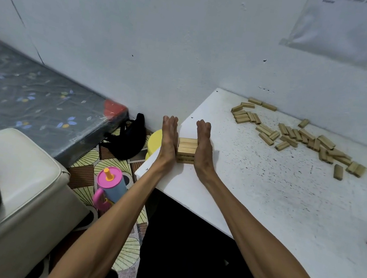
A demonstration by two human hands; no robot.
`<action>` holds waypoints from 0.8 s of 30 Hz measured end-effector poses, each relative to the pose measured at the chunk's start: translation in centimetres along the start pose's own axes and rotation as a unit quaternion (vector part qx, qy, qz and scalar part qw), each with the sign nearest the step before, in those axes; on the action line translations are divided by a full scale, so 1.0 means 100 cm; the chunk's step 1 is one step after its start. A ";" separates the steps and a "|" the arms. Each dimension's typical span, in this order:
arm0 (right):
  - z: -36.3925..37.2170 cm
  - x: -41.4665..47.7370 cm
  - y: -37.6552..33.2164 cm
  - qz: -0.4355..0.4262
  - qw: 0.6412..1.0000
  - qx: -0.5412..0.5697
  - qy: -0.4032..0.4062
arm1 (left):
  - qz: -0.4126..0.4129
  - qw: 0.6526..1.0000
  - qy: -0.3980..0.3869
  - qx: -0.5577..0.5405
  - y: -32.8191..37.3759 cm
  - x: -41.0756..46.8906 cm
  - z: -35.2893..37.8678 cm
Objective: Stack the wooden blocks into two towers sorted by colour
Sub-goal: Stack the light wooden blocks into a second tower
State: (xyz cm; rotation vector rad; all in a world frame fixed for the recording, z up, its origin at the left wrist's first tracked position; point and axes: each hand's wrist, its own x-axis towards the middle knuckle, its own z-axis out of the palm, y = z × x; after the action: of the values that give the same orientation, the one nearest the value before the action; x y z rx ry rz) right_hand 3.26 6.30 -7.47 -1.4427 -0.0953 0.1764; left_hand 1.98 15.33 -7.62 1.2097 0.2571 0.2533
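Looking down through the head camera, I see both forearms reaching out to a short stack of wooden blocks [187, 150] that sits on the white table [263, 195], close to its left edge. My left hand [169, 137] stands on edge against the stack's left side and my right hand [203, 144] stands on edge against its right side, palms facing each other with the stack squeezed between them. The fingers of both hands are straight and held together, pointing away toward the wall, not curled round anything. The top layer shows pale blocks lying side by side, running left to right between the palms. Well apart, toward the far right of the table, the loose blocks [305, 137] lie scattered in a rough band along the wall, all the same pale wood as far as I can tell. Left of the table, on the patterned floor, stand a pink-lidded cup [110, 182] and a black bag [129, 137], with a dark floral mattress [32, 97] beyond them.
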 end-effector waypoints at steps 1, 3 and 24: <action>0.000 -0.001 -0.001 -0.001 1.000 -0.001 -0.001 | -0.002 1.000 -0.002 0.002 0.000 0.000 0.001; 0.000 -0.001 -0.001 -0.006 1.000 -0.002 -0.004 | -0.002 1.000 -0.008 0.006 -0.001 0.000 0.002; 0.001 -0.003 -0.002 -0.005 0.999 -0.043 -0.020 | -0.017 0.995 -0.034 0.090 -0.003 -0.007 0.004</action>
State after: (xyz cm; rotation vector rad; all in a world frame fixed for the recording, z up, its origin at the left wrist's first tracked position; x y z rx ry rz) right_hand 2.93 6.31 -7.21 -1.5237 -0.1430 0.1953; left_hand 1.49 14.66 -7.70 1.3874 0.2458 0.1612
